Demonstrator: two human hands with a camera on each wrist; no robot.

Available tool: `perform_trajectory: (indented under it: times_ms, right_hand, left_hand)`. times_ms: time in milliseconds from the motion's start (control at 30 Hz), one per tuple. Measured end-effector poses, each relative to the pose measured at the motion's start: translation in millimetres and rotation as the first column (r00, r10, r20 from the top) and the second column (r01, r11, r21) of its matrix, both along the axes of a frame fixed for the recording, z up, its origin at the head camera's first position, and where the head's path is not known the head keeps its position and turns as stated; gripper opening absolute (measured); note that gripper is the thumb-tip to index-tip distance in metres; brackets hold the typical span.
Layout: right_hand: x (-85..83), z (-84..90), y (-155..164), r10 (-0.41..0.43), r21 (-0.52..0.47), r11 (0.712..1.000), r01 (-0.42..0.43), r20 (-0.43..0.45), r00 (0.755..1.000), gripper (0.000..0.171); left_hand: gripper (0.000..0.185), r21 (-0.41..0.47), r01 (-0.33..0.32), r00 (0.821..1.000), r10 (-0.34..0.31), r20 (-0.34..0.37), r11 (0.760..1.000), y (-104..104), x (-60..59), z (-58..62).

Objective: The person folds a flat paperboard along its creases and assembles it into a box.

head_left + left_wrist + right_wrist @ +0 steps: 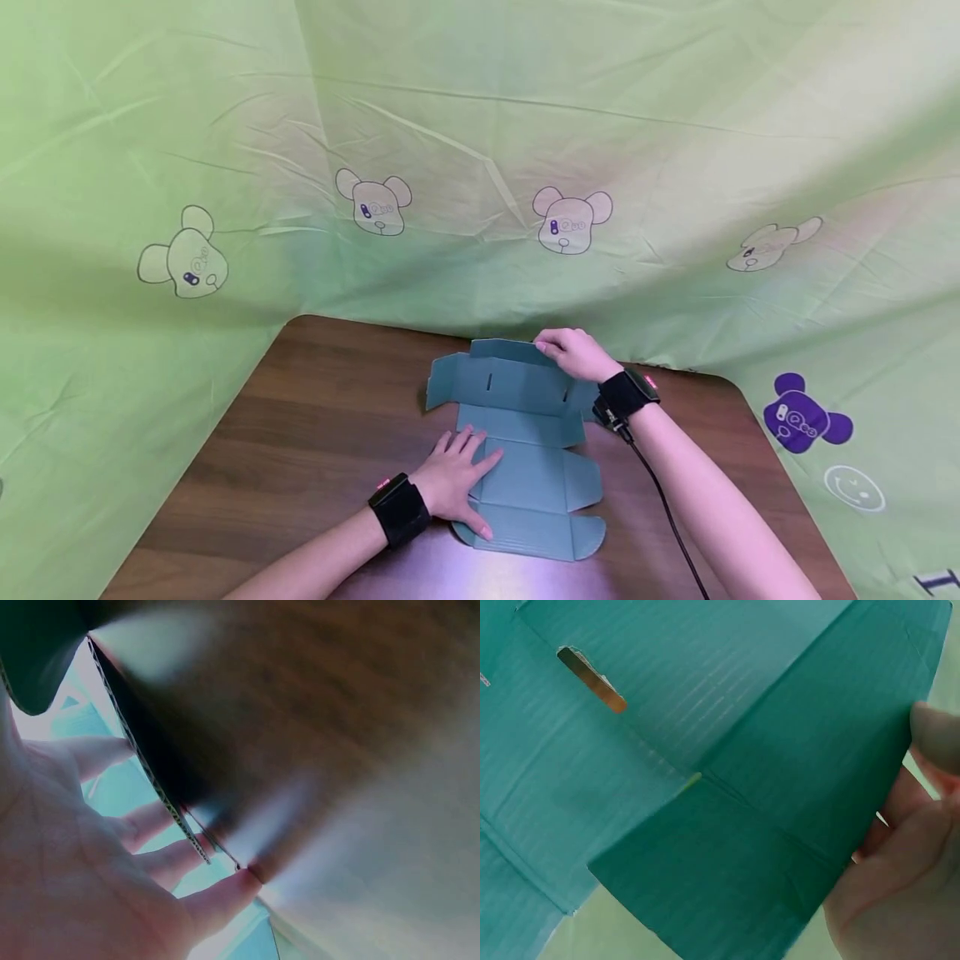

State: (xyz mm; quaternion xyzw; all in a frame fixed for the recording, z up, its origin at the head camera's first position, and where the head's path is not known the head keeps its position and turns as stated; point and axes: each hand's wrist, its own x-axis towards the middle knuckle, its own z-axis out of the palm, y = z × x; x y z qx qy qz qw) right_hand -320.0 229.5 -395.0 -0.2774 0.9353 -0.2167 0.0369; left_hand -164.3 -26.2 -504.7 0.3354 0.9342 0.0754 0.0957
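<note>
Right fingers (552, 338) pinch one flattened box (528, 475), two slots (490, 382) showing; five left fingers (488, 464) spread on it.

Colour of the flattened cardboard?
Blue-green all over its visible face; the cardboard shows best in the head view.

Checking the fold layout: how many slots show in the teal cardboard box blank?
2: left slot and right slot, both in the far panel. The left hand and right hand cover parts of the blank; others may be hidden.
</note>
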Motion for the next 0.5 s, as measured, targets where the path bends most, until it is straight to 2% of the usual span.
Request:
perform_trajectory:
  times_ms: [200, 367, 500]
  right_hand:
    - [4.5, 2.7, 3, 0.097, 0.025, 0.995, -0.099, 0.066, 0.993, 0.027]
    - [4.9, -2.1, 7, 0.157, 0.02, 0.987, -0.16, 0.122, 0.98, 0.026]
    - [8.0, -4.9, 10, 0.154, 0.001, 0.988, -0.157, 0.182, 0.971, 0.027]
  left_hand:
    - [0.09, 0.033, 0.013, 0.997, -0.011, -0.073, 0.999, -2, -2.1, -3.3]
    - [0.087, 0.031, 0.02, 0.997, -0.018, -0.075, 0.999, -3, -1.7, -2.4]
    - [0.087, 0.028, 0.026, 0.997, -0.024, -0.078, 0.999, -2, -0.3, -2.0]
